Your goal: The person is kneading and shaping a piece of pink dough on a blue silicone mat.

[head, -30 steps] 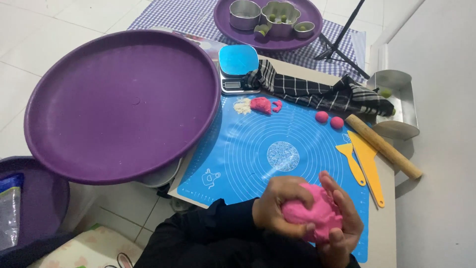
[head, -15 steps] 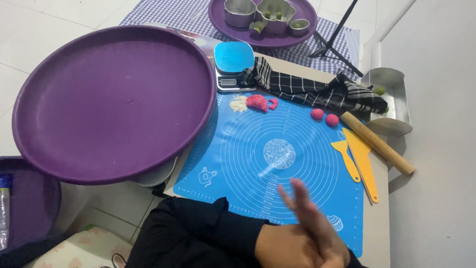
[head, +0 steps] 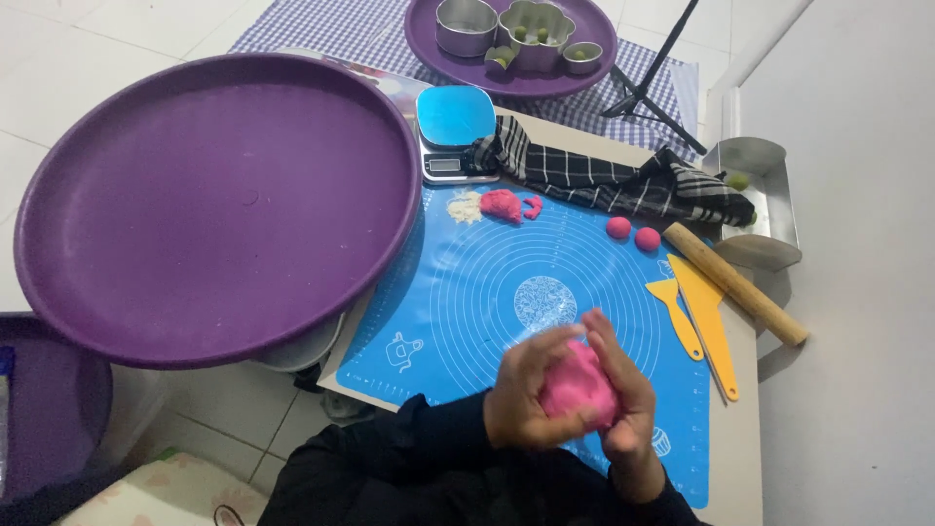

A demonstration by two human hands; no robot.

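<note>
Two hands squeeze one pink dough lump [head: 577,390] over the near end of the blue mat [head: 506,282]. The left hand [head: 526,394] and right hand [head: 623,399] curl shut around it, hiding most of it. Two little pink balls [head: 633,234] sit at the mat's far edge.

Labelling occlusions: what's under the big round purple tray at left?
The big round purple tray overhangs the blue silicone baking mat at its left edge. A pale rounded rim peeks out below it. What that rim belongs to, and the rest beneath, is covered.
</note>
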